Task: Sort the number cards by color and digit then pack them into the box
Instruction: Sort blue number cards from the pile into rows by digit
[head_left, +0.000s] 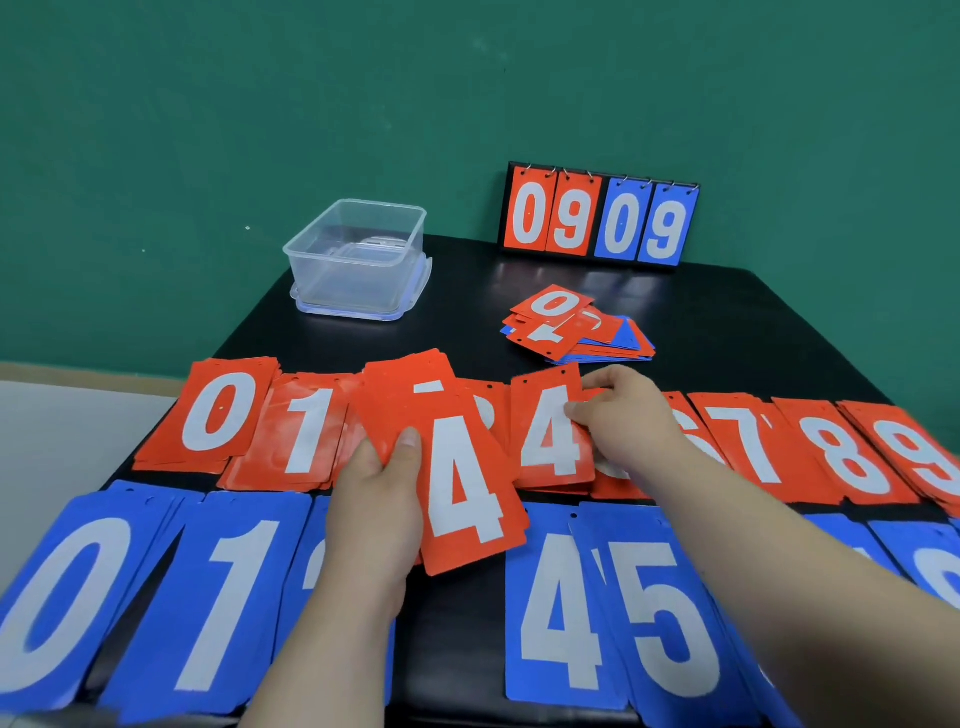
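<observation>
Head view: clear box (358, 254) stood on its lid (410, 296) at the table (467, 291) far left, with all cards outside it. Left hand (374, 499) fingers clamped a red stack (457, 467) topped by a 4. Right hand (623, 415) fingers pinched the red 4 card (545, 436) in the sorted row.

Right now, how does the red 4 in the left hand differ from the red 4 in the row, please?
The held red 4 is gripped by the left hand and tilted; the row's red 4 lies nearly straight on its pile, the right hand pinching its edge. The held red 4 overhangs the blue row; the row's red 4 sits among red piles. Both are red with a white 4.
</observation>
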